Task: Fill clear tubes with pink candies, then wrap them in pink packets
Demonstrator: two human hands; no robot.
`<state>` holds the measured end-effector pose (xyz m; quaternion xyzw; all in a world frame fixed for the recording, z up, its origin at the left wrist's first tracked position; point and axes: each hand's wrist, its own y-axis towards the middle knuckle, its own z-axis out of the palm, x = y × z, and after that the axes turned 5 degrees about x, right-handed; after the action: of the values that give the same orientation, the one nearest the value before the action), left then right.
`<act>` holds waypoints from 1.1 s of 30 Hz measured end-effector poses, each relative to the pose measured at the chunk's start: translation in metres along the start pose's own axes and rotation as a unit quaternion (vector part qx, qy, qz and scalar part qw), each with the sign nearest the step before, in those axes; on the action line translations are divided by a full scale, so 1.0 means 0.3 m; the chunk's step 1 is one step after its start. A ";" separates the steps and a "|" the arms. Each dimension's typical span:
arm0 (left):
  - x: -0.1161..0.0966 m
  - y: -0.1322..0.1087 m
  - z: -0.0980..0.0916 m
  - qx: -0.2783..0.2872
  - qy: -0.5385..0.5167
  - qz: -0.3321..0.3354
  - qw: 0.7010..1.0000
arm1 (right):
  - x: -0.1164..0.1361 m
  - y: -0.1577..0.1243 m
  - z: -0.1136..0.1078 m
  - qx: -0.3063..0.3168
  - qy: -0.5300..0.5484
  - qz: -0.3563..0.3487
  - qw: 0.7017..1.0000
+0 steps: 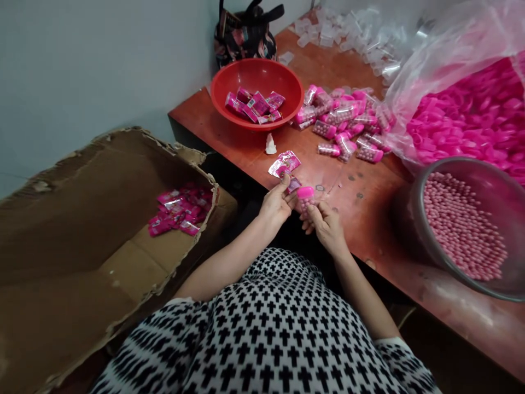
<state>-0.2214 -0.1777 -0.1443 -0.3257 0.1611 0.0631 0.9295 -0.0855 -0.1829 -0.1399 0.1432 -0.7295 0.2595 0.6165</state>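
Over the front edge of the table, my right hand (328, 227) grips a small clear candy container (305, 196) with a pink cap and pink beads inside. Close beside it, my left hand (275, 207) pinches a pink printed wrapper (293, 184) between thumb and fingers. The two hands are nearly touching, and the container's lower part is hidden by my right fingers. Just beyond my left hand lies a small stack of flat pink wrappers (287, 162). Behind that stands a little white lump (270, 144), whose kind I cannot make out.
A red bowl (217, 109) holds several wrapped containers. Filled containers (344, 115) are heaped beside it. To the right are a plastic bag of pink caps (467, 120) and a bucket of pink beads (418, 202). A cardboard box (135, 262) with wrapped pieces stands left.
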 end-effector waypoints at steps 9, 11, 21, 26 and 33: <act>0.017 -0.009 0.012 0.006 -0.002 -0.010 1.000 | -0.030 0.025 0.049 -0.030 0.070 -0.002 0.997; 0.014 -0.008 0.011 0.000 0.021 -0.027 0.999 | -0.029 0.023 0.053 -0.005 0.093 0.002 0.996; -0.001 0.002 0.000 0.005 -0.018 0.001 1.000 | -0.039 0.013 0.040 -0.044 0.040 -0.020 0.998; -0.012 -0.003 -0.011 -0.002 0.001 0.017 1.000 | -0.058 0.018 -0.059 -0.200 -0.308 -0.048 0.929; -0.008 -0.005 -0.010 -0.023 0.012 0.008 1.000 | -0.042 0.058 -0.186 -0.136 -0.594 0.012 0.793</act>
<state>-0.2241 -0.1809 -0.1449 -0.3466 0.1730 0.0703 0.9192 -0.0463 -0.1389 -0.1497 0.1750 -0.9815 0.0285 0.0724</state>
